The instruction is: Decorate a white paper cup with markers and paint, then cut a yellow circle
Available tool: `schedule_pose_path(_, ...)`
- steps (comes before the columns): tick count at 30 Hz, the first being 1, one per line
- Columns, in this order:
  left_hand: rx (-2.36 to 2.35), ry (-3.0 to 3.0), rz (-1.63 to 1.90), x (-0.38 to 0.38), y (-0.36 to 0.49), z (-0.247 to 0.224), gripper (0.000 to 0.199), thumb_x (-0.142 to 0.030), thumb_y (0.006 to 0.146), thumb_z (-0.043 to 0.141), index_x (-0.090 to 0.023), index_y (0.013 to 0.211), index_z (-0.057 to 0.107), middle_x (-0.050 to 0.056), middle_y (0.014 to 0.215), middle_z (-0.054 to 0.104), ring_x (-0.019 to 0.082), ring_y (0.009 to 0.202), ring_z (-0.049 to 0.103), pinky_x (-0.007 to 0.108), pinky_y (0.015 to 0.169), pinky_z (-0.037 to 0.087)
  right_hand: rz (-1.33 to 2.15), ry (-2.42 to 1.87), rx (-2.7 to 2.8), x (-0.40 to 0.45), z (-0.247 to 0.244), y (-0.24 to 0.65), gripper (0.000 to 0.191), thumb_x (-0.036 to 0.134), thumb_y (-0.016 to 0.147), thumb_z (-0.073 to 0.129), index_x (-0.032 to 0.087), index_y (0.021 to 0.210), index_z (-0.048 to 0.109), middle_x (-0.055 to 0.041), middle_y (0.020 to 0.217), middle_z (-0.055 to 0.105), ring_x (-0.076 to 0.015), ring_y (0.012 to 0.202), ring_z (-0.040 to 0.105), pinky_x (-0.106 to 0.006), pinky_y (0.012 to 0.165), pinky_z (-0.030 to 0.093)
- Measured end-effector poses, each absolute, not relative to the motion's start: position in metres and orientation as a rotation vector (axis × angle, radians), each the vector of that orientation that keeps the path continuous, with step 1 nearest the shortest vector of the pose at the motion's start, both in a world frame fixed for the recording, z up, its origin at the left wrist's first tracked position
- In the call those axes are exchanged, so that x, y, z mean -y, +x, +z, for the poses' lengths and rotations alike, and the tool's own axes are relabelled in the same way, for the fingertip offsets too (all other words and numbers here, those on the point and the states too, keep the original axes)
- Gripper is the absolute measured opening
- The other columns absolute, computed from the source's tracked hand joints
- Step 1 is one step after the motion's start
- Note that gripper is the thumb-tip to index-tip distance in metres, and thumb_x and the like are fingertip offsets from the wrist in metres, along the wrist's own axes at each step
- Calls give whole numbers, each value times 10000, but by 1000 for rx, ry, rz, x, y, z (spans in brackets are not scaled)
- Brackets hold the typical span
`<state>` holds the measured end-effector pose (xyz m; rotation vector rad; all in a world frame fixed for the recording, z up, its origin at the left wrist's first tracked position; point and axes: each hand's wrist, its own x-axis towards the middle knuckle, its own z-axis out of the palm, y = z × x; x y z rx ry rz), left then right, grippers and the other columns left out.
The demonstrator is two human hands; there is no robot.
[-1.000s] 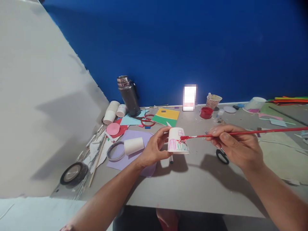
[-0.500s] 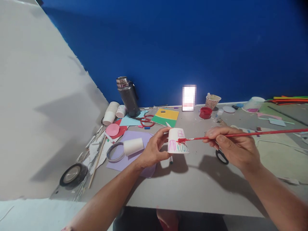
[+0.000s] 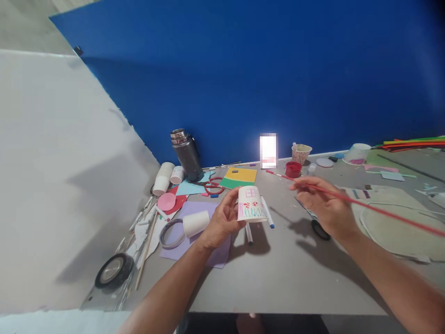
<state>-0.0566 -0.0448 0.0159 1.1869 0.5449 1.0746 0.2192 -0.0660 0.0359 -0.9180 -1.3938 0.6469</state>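
My left hand (image 3: 224, 218) is closed around the side of an upside-down white paper cup (image 3: 253, 204), held above the table. The cup carries a pink window drawing, green grass strokes and small red paint blots. In my right hand (image 3: 323, 204) is a long red paintbrush (image 3: 351, 199), pinched near its front part. Its red-tipped bristles point up and left, apart from the cup. Behind the brush stands an open jar of red paint (image 3: 293, 170). Two markers lie below and beside the cup, one with a blue end (image 3: 268, 214).
A dark thermos (image 3: 187, 157) stands by the blue wall, near stacked paper cups (image 3: 163, 178). Red-handled scissors (image 3: 213, 186), purple paper (image 3: 215, 253), a roll of black tape (image 3: 114, 270) and another white cup (image 3: 196, 224) lie left. Black-handled scissors (image 3: 320, 229) lie under my right hand.
The brush tip has left the cup's surface and moved up, toward the back. The cup has turned in my left hand, showing two red blots at its front. The camera view has shifted.
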Motion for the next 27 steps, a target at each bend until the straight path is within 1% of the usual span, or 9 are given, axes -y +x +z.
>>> schedule_pose_path(4, -514, 1201, 1003, 48, -54, 14, 975, -358, 614, 1015, -331, 1473, 555, 102, 1608, 538, 374, 1530, 441, 458, 1180, 458, 527, -948, 1784, 69, 25, 209, 796, 649, 755, 882, 307, 1429, 634, -112, 1294, 702, -279, 1027, 686, -403, 849, 615)
schedule_pose_path(7, -502, 1225, 935, 52, -51, 14, 979, -336, 624, 1011, -321, 1485, 545, 116, 1601, 539, 375, 1540, 426, 463, 1182, 450, 515, -860, 1902, 69, 14, 203, 945, 694, 742, 868, 308, 1536, 531, -136, 1369, 654, -330, 1172, 650, -463, 969, 588)
schedule_pose_path(11, -502, 1300, 890, 54, -49, 16, 934, -329, 655, 990, -309, 1483, 556, 135, 1592, 535, 383, 1492, 475, 496, 1180, 440, 438, -752, 1949, 67, 6, 201, 861, 631, 829, 828, 290, 1548, 498, -141, 1331, 653, -337, 1177, 648, -495, 1004, 564)
schedule_pose_path(13, -503, 1377, 900, 53, -50, 18, 936, -332, 663, 981, -331, 1493, 551, 125, 1635, 480, 381, 1473, 490, 514, 1186, 428, 317, -727, 1989, 65, 6, 201, 828, 563, 846, 831, 281, 1546, 491, -150, 1313, 665, -349, 1157, 642, -518, 986, 563)
schedule_pose_path(17, -527, 1529, 908, 50, -54, 19, 976, -276, 692, 948, -365, 1549, 490, 107, 1716, 352, 379, 1531, 416, 524, 1209, 403, 135, -724, 2133, 63, 12, 203, 845, 411, 835, 855, 255, 1560, 451, -166, 1292, 697, -376, 1130, 629, -564, 957, 559)
schedule_pose_path(20, -551, 1604, 872, 47, -58, 18, 918, -244, 723, 909, -331, 1539, 497, 137, 1653, 435, 389, 1519, 433, 545, 1183, 425, 137, -715, 2176, 63, 14, 203, 847, 373, 832, 862, 245, 1558, 444, -163, 1283, 704, -366, 1116, 628, -553, 946, 566)
schedule_pose_path(23, -559, 1612, 855, 44, -60, 18, 834, -229, 726, 900, -303, 1480, 551, 144, 1566, 521, 388, 1480, 482, 538, 1158, 445, 203, -697, 2155, 65, 15, 202, 836, 410, 845, 856, 253, 1562, 455, -161, 1310, 697, -355, 1142, 628, -531, 951, 574)
schedule_pose_path(25, -535, 1589, 877, 43, -61, 18, 798, -232, 724, 904, -307, 1447, 573, 128, 1564, 520, 368, 1477, 484, 515, 1164, 440, 239, -690, 2094, 66, 16, 201, 761, 443, 882, 819, 257, 1545, 496, -154, 1293, 702, -340, 1134, 642, -501, 936, 585)
schedule_pose_path(27, -518, 1551, 913, 43, -61, 17, 784, -245, 722, 911, -324, 1427, 578, 110, 1568, 518, 339, 1460, 498, 491, 1166, 438, 239, -715, 1974, 69, 18, 202, 538, 414, 970, 714, 265, 1471, 584, -129, 1204, 725, -297, 1052, 668, -445, 882, 593)
